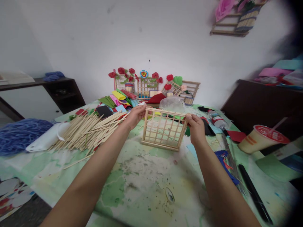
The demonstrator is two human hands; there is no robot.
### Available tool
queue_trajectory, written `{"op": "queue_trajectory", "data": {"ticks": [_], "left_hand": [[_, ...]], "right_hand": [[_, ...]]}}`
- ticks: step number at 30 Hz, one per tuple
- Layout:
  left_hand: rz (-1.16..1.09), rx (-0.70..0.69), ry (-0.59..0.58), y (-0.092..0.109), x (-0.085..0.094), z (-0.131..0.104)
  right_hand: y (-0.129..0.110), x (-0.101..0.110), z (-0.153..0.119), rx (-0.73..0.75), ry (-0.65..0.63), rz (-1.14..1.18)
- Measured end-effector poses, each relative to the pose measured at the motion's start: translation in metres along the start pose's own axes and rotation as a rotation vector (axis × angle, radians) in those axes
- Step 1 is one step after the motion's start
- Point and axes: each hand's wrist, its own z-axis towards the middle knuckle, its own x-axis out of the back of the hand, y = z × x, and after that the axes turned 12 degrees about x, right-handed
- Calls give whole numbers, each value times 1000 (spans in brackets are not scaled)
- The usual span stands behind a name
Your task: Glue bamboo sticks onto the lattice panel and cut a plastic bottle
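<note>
A small lattice frame of pale wooden sticks [163,128] stands nearly upright over the middle of the table, its lower edge at or just above the cloth. My left hand [136,116] pinches its upper left corner. At the upper right corner, my right hand [196,126] has its fingers closed on the wood. A large heap of loose sticks [82,130] lies to the left of the frame.
Blue yarn [22,134] and a white glue gun or bottle-like object [46,137] lie left. Coloured paper [115,97] and flowered lattices [148,86] are at the back. A drink cup [260,138], plastic bottle [217,120] and black stick-like object [254,192] are right.
</note>
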Motion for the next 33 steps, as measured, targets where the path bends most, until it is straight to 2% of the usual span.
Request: {"op": "queue_trajectory", "data": {"ticks": [4, 24, 29, 33], "left_hand": [[-20, 45, 1, 1, 0, 0], [128, -49, 81, 4, -8, -4], [122, -14, 99, 7, -11, -7], [127, 72, 124, 5, -9, -5]], "right_hand": [[-1, 0, -1, -4, 10, 6], [5, 0, 1, -2, 59, -71], [0, -2, 0, -21, 82, -73], [-5, -5, -2, -59, 124, -68]]}}
